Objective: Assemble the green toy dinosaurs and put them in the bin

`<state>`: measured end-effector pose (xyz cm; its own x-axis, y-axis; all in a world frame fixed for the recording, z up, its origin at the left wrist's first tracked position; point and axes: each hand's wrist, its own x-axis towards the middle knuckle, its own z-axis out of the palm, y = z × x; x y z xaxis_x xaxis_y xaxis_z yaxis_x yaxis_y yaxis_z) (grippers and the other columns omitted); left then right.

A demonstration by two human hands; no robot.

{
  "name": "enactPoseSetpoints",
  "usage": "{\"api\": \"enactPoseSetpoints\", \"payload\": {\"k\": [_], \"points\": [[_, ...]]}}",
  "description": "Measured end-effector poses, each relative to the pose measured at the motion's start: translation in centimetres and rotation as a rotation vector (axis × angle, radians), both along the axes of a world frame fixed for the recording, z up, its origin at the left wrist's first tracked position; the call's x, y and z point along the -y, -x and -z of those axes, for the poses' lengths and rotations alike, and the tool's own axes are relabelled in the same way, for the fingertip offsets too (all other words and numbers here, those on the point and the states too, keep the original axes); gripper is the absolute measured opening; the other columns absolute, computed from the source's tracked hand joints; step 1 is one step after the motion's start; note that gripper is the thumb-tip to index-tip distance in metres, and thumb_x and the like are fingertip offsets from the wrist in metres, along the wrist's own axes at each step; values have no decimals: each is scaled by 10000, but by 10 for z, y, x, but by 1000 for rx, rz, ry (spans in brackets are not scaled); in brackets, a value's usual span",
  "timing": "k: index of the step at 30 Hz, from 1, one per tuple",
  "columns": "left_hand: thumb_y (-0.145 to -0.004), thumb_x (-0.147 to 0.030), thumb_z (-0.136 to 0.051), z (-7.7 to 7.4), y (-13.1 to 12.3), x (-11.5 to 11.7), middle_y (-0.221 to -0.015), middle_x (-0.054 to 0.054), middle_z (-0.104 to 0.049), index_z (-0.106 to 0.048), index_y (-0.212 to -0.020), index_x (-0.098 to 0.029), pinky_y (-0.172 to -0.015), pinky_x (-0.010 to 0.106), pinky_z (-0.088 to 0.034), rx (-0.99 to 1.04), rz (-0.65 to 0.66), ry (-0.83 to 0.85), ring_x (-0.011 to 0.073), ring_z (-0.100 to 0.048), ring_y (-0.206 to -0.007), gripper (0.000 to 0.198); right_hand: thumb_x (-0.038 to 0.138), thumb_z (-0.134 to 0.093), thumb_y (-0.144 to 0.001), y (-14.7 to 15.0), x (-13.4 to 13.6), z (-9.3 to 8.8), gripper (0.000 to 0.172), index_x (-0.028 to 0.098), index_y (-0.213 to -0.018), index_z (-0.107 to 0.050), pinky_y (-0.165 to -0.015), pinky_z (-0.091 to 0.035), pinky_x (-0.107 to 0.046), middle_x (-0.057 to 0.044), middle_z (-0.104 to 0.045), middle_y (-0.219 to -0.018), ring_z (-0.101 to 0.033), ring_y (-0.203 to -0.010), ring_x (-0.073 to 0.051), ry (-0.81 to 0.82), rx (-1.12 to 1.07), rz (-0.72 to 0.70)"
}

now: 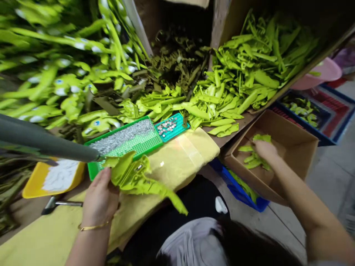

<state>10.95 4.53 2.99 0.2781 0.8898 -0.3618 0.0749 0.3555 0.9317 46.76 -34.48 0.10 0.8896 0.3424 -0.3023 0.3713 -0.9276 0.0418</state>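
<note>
My left hand [101, 194] is closed on the edge of a lime-green plastic half-shell [135, 175], its ribbed hollow inside facing up and a long tail-like arm pointing right. The shell's upper left edge is close to the tip of a grey rod-shaped tool [55, 142]; I cannot tell whether they touch. Over to the right, my right hand [264, 149] is down inside a cardboard box [294, 147], with its fingers closed around a lime-green plastic piece [262, 137]. More lime-green pieces [253, 160] lie on the box floor beside it.
A green tray [138, 144] of small metal parts adjoins a teal tray [173, 127] of small discs. A yellow tub [34, 181] holds white bits, near a hammer [61, 203]. Behind are heaps of green [238, 85] and dark olive parts [177, 59]. Yellow padding [191, 151] covers the front edge.
</note>
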Motion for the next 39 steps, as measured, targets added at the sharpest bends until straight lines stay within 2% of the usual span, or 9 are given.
{"api": "enactPoseSetpoints", "payload": {"k": [3,8,10,12,15,19,23,32,39], "points": [[-589,-451,-810,-15,-10,-15,-833,7,-698,-678,-877,-179,-724,269,-529,-113,106,-29,182,-641,-823,418,214,-464,-892,-23,-17,-54,300,151,-1047,-713,-830,-525,-518,-195,-659,-1166,-632,-1064,-377,-119,222,4],[-804,-591,-584,-43,-83,-18,-854,33,-719,-728,-856,-163,-741,301,-501,-449,981,-457,211,-633,-817,454,248,-420,-937,-58,-124,-115,384,104,-1217,-641,-982,-436,-518,-217,-585,-1255,-557,-1221,-363,-396,419,-37],[-864,-528,-530,-44,-96,-11,-990,45,-720,-724,-995,-150,-869,336,-492,-486,1133,-650,221,-637,-926,445,397,-528,-900,-53,-165,-122,588,108,-1408,-464,-987,-416,-537,-262,-457,-1392,-513,-1265,-411,-491,409,-56],[-893,-468,-536,-39,-83,6,-1192,95,-658,-639,-1207,-133,-1006,384,-439,-505,1076,-894,240,-593,-1098,470,463,-604,-853,-25,-191,-118,744,115,-1465,-365,-997,-416,-543,-278,-389,-1445,-502,-1269,-416,-677,428,-148],[-916,-426,-535,-18,-27,50,-1347,208,-505,-530,-1311,-84,-1087,471,-374,-626,707,-1196,302,-454,-1278,522,382,-548,-907,49,-200,-88,393,134,-1207,-600,-902,-507,-434,-195,-640,-1173,-643,-1006,-261,-993,325,-504],[-836,-477,-636,19,34,102,-1213,249,-518,-474,-1306,-18,-1000,535,-431,-836,570,-1196,356,-482,-1161,676,334,-522,-924,150,-204,-36,225,165,-942,-669,-783,-514,-339,-94,-713,-916,-651,-873,-199,-904,-110,-1000],[-888,-333,-585,30,37,102,-1143,181,-561,-523,-1291,-87,-947,472,-462,-875,673,-1132,307,-507,-1076,476,456,-575,-879,200,-226,-14,356,136,-1013,-656,-808,-468,-387,-135,-668,-1055,-588,-982,-267,-696,2,-1222],[-896,-383,-557,29,92,51,-1288,206,-478,-642,-1006,-138,-1052,522,-389,-968,251,-1028,337,-418,-1252,282,301,-575,-885,219,-241,-7,187,158,-898,-696,-734,-434,-354,-102,-629,-917,-511,-866,-237,-638,119,-1214],[-815,-174,-508,23,188,-20,-1182,167,-562,-586,-839,-156,-1031,474,-434,-1027,303,-1032,282,-513,-1174,84,284,-564,-892,220,-242,-5,154,165,-890,-663,-749,-482,-342,-84,-652,-896,-584,-852,-201,-907,-57,-962]]}}
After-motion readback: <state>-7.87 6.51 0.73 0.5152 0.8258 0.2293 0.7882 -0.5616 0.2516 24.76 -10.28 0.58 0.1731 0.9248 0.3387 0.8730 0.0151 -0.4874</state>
